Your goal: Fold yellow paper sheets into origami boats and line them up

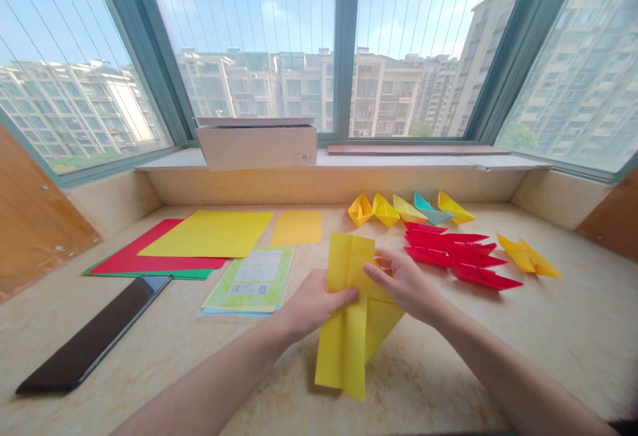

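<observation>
A sheet of yellow paper (pixel 343 349), partly folded and creased lengthwise, is held up off the counter between both hands. My left hand (pixel 319 303) grips its left edge, the thumb lying across the front near the middle crease. On the other side my right hand (pixel 399 276) pinches the paper's upper right part between thumb and fingers. A wider flap of the same paper slants out behind, below my right hand. The fingers of my left hand behind the sheet are hidden.
Folded paper boats (pixel 386 210) in yellow and blue line the back; several red folded pieces (pixel 453 253) and a yellow one (pixel 528 256) lie right. Left are yellow sheets (pixel 209 233), a packet of paper (pixel 254 283) and a black phone (pixel 94 336). A white box (pixel 256 145) sits on the sill.
</observation>
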`<state>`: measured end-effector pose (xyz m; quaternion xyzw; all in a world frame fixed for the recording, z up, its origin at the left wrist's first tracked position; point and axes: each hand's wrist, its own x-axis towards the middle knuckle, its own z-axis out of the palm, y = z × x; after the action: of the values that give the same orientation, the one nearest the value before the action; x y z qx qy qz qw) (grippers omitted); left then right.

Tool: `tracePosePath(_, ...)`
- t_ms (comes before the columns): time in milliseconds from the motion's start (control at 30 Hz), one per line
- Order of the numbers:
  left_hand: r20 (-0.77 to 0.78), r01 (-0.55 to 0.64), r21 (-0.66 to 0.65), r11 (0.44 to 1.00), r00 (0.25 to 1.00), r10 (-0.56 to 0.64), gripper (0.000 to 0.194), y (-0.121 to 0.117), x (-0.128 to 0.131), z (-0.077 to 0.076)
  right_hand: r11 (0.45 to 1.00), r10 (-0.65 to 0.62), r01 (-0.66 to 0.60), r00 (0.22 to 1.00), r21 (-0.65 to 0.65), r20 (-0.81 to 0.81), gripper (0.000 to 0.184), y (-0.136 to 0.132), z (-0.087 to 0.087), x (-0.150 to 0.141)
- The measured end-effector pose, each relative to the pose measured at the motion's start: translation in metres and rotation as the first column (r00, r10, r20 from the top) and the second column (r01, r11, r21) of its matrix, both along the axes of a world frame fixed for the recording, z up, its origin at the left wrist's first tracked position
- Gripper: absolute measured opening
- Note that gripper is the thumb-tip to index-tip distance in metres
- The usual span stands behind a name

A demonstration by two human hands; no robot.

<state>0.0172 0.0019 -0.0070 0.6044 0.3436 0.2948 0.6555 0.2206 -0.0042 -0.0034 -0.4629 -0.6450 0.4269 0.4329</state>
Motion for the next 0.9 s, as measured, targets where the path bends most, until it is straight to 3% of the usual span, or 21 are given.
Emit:
tracePosePath(100, -0.052, 0.018, 0.035, 0.999, 0.999, -0.016, 0.040, -0.001, -0.001, 0.003, 0.994, 0.064, -0.079, 0.979, -0.072, -0.193, 0.039, -0.001, 0.003, 0.000)
tracePosePath(233, -0.100, 0.031, 0.085, 0.996, 0.995, -0.023, 0.039, -0.005, 0.000, 0.005, 0.987, 0.101, -0.134, 0.949, -0.090, -0.300, 0.033, 0.000, 0.004, 0.000)
tracePosePath(533, -0.060, -0.076, 0.069, 0.995, 0.995, 0.080, 0.041, -0.012, 0.007, 0.005, 0.997, -0.021, -0.003, 0.949, -0.077, -0.314, 0.031, 0.003, -0.006, -0.003)
tracePosePath(767, -0.075, 0.014, 0.044, 0.999, 0.997, -0.011, 0.042, -0.015, 0.007, 0.007, 0.997, 0.024, -0.049, 0.943, -0.068, -0.331, 0.035, 0.000, 0.003, 0.000)
tracePosePath(900, -0.061, 0.044, 0.034, 0.998, 0.997, -0.042, 0.042, -0.017, 0.007, 0.007, 0.996, -0.081, 0.071, 0.957, -0.048, -0.279, 0.036, -0.003, 0.007, -0.001)
